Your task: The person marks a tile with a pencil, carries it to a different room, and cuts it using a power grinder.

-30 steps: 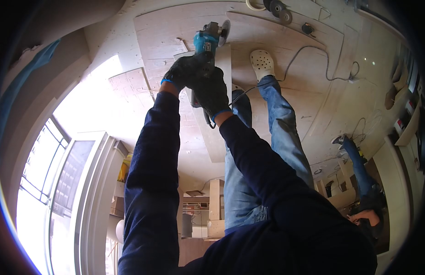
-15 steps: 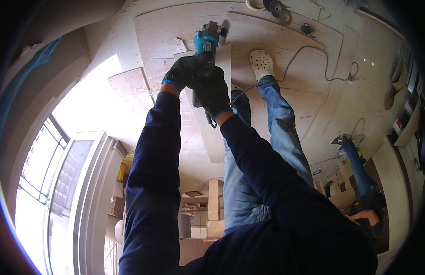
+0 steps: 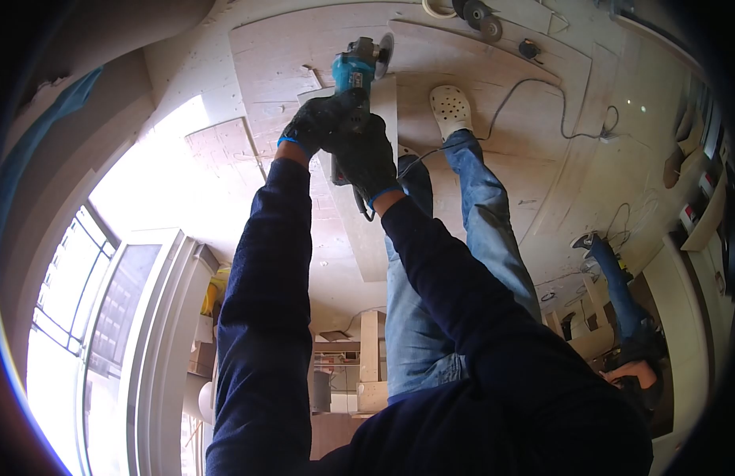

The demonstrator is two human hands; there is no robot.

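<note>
A teal angle grinder (image 3: 352,73) is held in both my gloved hands, its disc (image 3: 385,55) upright at the right of the metal head. My left hand (image 3: 313,124), in a black glove with a blue cuff, wraps round the grinder's body just behind the teal part. Farther back, my right hand (image 3: 366,159) grips the handle end, where the black power cord hangs down. Below the tool lies a long pale board (image 3: 367,246), on top of wider wood sheets (image 3: 288,47). The fingers of both hands are partly hidden by the gloves and each other.
My foot in a cream clog (image 3: 450,107) stands on the sheets, with a cord (image 3: 534,82) trailing past it. Several grinding discs (image 3: 480,17) and a small black item (image 3: 529,49) lie beyond. Another person's leg (image 3: 613,278) shows at right. A glazed white door (image 3: 129,309) stands at left.
</note>
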